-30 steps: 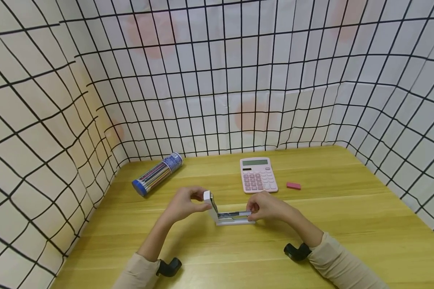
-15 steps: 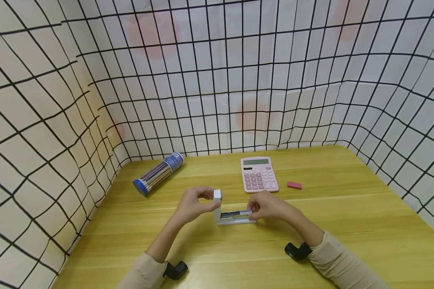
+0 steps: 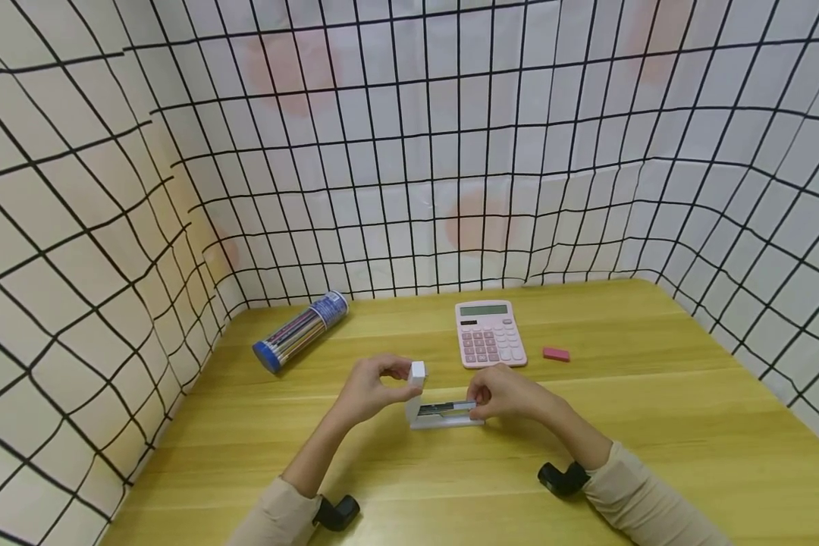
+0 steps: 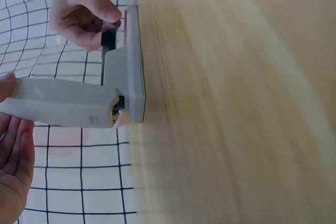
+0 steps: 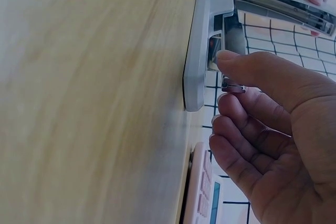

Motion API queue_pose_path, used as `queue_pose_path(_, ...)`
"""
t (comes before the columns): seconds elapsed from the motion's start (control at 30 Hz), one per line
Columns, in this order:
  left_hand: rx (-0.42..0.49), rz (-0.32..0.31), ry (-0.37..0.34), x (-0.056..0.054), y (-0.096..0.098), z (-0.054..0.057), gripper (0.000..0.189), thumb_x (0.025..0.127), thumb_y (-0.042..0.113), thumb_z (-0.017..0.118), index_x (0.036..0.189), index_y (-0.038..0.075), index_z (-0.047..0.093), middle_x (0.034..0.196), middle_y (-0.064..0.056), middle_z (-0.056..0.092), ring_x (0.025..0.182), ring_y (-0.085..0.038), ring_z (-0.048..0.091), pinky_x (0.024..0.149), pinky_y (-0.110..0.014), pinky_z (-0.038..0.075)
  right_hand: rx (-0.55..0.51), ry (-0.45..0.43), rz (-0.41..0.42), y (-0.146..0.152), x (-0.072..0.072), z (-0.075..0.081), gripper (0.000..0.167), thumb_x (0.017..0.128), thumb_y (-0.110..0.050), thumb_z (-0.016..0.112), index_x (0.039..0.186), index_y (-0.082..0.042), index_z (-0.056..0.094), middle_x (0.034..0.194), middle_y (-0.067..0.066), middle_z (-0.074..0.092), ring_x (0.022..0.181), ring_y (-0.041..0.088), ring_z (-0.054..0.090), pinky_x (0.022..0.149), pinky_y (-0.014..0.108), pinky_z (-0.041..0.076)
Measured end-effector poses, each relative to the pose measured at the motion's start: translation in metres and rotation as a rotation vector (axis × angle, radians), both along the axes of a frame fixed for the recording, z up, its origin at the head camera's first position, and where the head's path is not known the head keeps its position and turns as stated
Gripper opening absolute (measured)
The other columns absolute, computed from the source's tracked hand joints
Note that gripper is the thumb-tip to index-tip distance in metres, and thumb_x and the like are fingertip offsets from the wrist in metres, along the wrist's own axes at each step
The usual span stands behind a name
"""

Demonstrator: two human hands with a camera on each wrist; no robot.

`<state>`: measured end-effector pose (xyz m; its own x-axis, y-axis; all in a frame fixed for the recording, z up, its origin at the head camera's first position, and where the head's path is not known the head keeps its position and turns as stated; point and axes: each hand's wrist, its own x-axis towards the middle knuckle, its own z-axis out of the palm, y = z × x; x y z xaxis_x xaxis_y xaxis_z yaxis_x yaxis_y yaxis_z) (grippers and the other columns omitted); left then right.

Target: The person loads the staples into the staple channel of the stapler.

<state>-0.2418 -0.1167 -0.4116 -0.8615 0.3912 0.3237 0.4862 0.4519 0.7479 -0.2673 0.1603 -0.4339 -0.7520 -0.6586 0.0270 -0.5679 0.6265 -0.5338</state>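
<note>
A white stapler [image 3: 447, 423] lies with its base on the wooden table, its top arm swung up steeply. My left hand [image 3: 377, 390] pinches the raised top arm [image 4: 63, 103] near its free end, thumb on one side and fingers on the other. At the front end of the base, my right hand [image 3: 506, 390] pinches the metal staple magazine [image 5: 233, 35] between thumb and index finger. The magazine sits raised above the base, with a gap showing beneath it. In the right wrist view, the other right-hand fingers curl below the magazine's tip.
A pink calculator [image 3: 490, 334] lies just behind my right hand, and a small red-pink block [image 3: 556, 354] is to its right. A clear tube of pencils [image 3: 300, 331] with a blue cap lies at the back left. Grid-patterned cloth walls [image 3: 437, 152] surround the table.
My left hand has moved right, bringing the stapler's top arm from a leftward lean to nearly upright. My right hand has stayed at the magazine.
</note>
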Motion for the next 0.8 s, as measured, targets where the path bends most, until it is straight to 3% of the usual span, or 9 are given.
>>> queue_pose_path(0.13, -0.019, -0.010, 0.025, -0.001, 0.005, 0.002, 0.034, 0.078, 0.021, 0.081, 0.107, 0.005, 0.073, 0.095, -0.007, 0.073, 0.089, -0.030, 0.068, 0.083, -0.050, 0.054, 0.004, 0.009, -0.002, 0.001, -0.001, 0.000, 0.015, 0.077, -0.022, 0.081, 0.082, -0.014, 0.070, 0.071, -0.010, 0.058, 0.064, 0.002, 0.048, 0.060, 0.018, 0.044)
queue_pose_path(0.3, -0.056, -0.051, 0.022, -0.004, 0.015, 0.002, 0.030, 0.078, 0.020, 0.081, 0.104, 0.008, 0.075, 0.098, -0.004, 0.074, 0.086, -0.021, 0.068, 0.082, -0.048, 0.055, -0.007, -0.006, 0.008, 0.001, -0.002, -0.001, 0.016, 0.077, -0.022, 0.081, 0.083, -0.012, 0.070, 0.072, -0.009, 0.058, 0.064, 0.002, 0.049, 0.060, 0.019, 0.045)
queue_pose_path(0.6, -0.104, -0.039, 0.003, -0.004, 0.025, 0.001, 0.028, 0.078, 0.022, 0.081, 0.104, 0.012, 0.075, 0.092, 0.002, 0.074, 0.081, -0.007, 0.063, 0.071, -0.025, 0.052, -0.028, -0.006, 0.031, -0.001, 0.000, -0.003, 0.015, 0.077, -0.022, 0.081, 0.083, -0.013, 0.070, 0.070, -0.010, 0.058, 0.063, 0.001, 0.049, 0.059, 0.019, 0.045)
queue_pose_path(0.8, -0.110, -0.042, -0.014, -0.006, 0.031, 0.003, 0.032, 0.077, 0.026, 0.082, 0.105, 0.011, 0.075, 0.089, 0.002, 0.073, 0.079, -0.006, 0.061, 0.070, -0.021, 0.049, -0.016, -0.004, 0.014, 0.000, -0.001, 0.000, 0.014, 0.077, -0.021, 0.081, 0.083, -0.014, 0.070, 0.070, -0.010, 0.058, 0.063, 0.002, 0.049, 0.059, 0.019, 0.045)
